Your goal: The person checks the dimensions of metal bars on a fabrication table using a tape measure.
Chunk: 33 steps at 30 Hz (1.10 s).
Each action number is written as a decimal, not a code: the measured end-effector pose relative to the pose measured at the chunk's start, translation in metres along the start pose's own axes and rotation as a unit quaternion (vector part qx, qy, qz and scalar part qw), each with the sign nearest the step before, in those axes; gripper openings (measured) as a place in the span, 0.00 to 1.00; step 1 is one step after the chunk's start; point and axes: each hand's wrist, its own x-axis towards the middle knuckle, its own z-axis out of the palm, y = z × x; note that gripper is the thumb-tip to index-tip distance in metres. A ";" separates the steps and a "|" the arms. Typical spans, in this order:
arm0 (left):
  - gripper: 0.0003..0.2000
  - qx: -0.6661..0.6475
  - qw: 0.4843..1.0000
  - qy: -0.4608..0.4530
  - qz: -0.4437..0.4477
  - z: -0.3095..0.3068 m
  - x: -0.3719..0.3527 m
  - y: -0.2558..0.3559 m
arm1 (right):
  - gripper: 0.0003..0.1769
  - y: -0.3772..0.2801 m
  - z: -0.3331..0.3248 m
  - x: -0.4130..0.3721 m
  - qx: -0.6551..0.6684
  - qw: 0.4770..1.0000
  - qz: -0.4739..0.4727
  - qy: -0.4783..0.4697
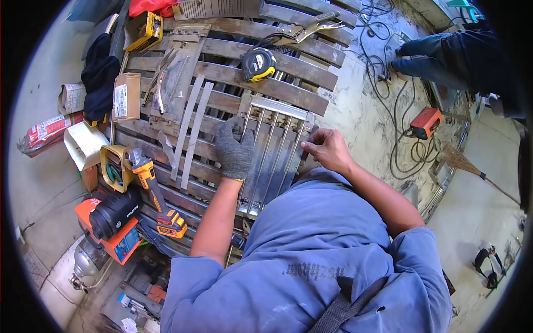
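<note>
A metal frame with several parallel rods [273, 152] lies on the slatted metal bench [300, 91], close against the person's body. My left hand [234, 149], in a grey knit glove, rests on the left edge of this frame, its fingertips curled over the upper left part. Bare and ungloved, my right hand [327, 149] is at the frame's right edge, thumb and index finger pinched together; whether anything small is between them cannot be made out. Two thin flat metal strips [195, 130] lie left of my gloved hand.
A tape measure [259, 64] and locking pliers [302, 30] lie on the bench above the frame. A yellow angle grinder [152, 186] is at the left. Another person [444, 58] stands at the upper right, near cables and a red box [426, 123] on the floor.
</note>
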 end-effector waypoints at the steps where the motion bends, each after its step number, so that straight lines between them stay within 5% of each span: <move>1: 0.19 0.009 1.000 -0.001 0.008 -0.001 0.000 0.000 | 0.18 0.000 0.001 0.000 0.005 1.000 -0.002 -0.001; 5: 0.18 0.053 0.995 0.017 0.084 -0.003 0.003 -0.001 | 0.17 0.014 0.006 0.003 0.001 1.000 -0.015 -0.004; 11: 0.13 0.050 0.996 0.009 0.074 0.000 0.003 -0.009 | 0.16 0.028 0.007 0.011 -0.050 0.996 -0.072 0.001; 33: 0.17 0.051 0.997 0.039 0.047 0.002 -0.003 -0.009 | 0.20 -0.002 -0.013 0.023 -0.048 0.991 -0.007 -0.127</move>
